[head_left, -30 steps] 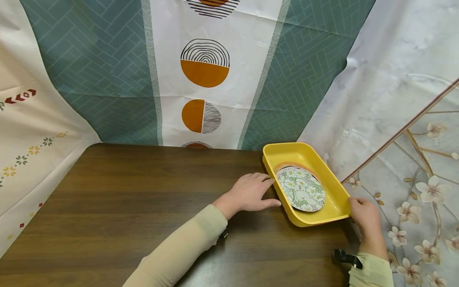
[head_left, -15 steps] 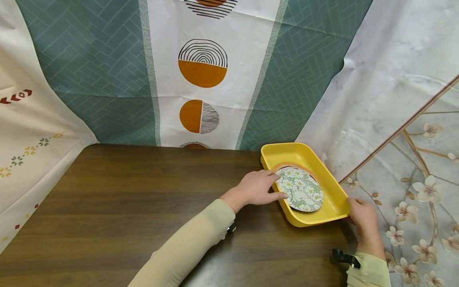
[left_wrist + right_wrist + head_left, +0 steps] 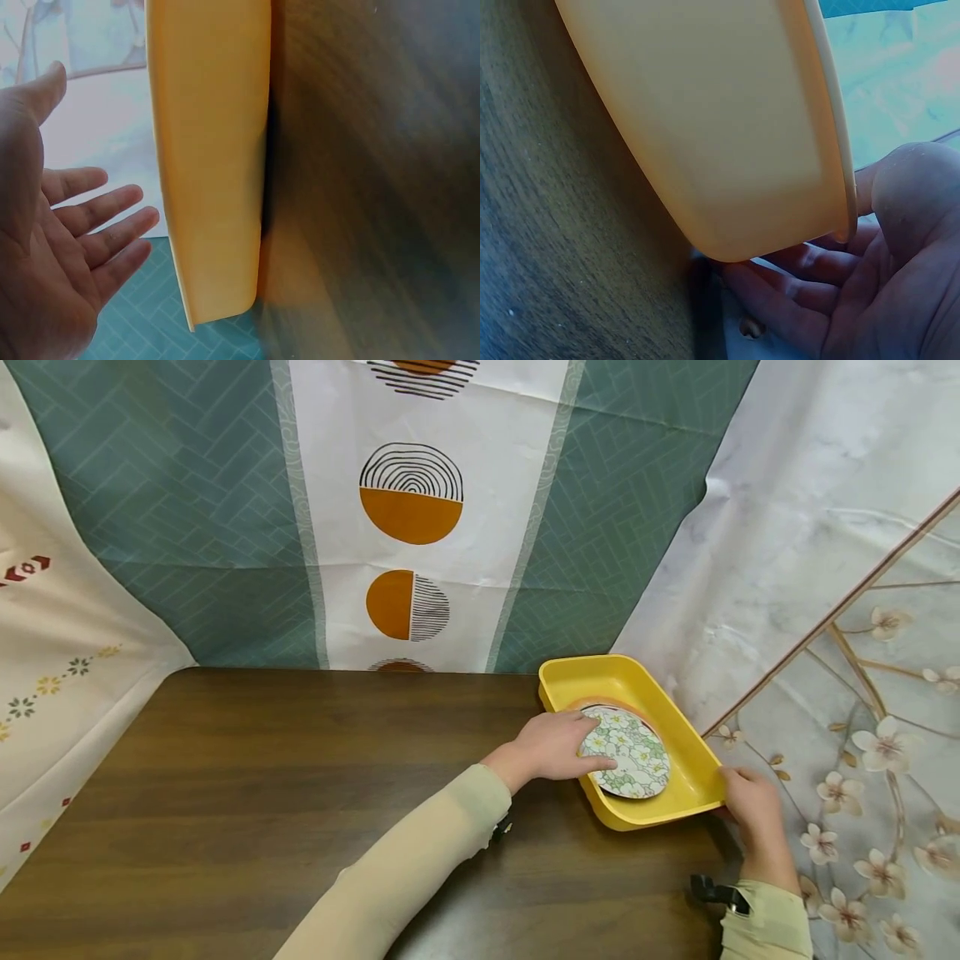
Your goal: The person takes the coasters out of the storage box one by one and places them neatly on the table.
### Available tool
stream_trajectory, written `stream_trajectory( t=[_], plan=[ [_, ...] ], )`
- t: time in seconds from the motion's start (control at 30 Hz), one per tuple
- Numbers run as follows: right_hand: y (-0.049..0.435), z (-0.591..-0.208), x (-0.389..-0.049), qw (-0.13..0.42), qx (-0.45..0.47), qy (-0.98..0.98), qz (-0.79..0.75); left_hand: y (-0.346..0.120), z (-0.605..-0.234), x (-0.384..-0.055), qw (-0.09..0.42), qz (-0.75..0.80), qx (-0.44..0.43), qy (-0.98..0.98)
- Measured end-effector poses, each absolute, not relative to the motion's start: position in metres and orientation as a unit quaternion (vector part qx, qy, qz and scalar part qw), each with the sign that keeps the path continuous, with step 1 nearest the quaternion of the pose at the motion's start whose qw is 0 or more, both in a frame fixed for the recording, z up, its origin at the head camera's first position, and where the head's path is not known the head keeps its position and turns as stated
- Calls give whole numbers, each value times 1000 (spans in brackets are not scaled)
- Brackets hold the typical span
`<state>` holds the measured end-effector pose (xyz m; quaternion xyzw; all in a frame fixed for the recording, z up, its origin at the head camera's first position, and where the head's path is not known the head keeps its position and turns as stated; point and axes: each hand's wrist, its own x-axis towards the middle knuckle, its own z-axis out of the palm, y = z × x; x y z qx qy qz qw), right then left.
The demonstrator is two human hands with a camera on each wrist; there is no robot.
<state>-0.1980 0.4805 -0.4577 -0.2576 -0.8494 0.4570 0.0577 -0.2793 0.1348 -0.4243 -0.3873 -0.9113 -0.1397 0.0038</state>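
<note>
A yellow rectangular tray [image 3: 693, 785] with raised walls stands at the right of the table. Inside it lies a flat round disc [image 3: 633, 756] printed with white flowers and green leaves. The edge of an orange round piece [image 3: 600, 702] shows from beneath. My left hand [image 3: 551, 745] reaches over the tray's left rim, its fingertips above the disc's near-left edge. In the left wrist view its fingers [image 3: 112, 236] are spread and loosely extended, holding nothing. My right hand [image 3: 759, 806] grips the tray's right front corner, thumb at the rim and fingers [image 3: 802, 296] curled around the outside.
The dark wooden table [image 3: 300, 810] stretches to the left. Behind it hangs a green and white patterned cloth [image 3: 412, 552]. A marbled floral cloth [image 3: 840, 652] borders the right side close to the tray, and a cream cloth [image 3: 82, 693] borders the left.
My left hand has moved right, from beside the tray's left wall to over its rim and the disc's edge. My right hand keeps its grip on the corner. The head view has shifted slightly.
</note>
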Motion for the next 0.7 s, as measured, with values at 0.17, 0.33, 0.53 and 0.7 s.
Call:
stream_trajectory(
  t=[0.17,0.33,0.53,0.7],
  plan=[
    [481,-457,-199,55,-255,-849,459,143,-421,-286,-12,-148,-383,-912],
    [482,-460,-200,62,-254,-846,465,149,-424,-292,-27,-152,-378,-913],
    [482,-461,-201,60,-252,-840,476,155,-431,-299,-40,-144,-369,-917],
    [484,-460,-199,47,-259,-829,494,159,-432,-300,-39,-134,-373,-917]
  ],
)
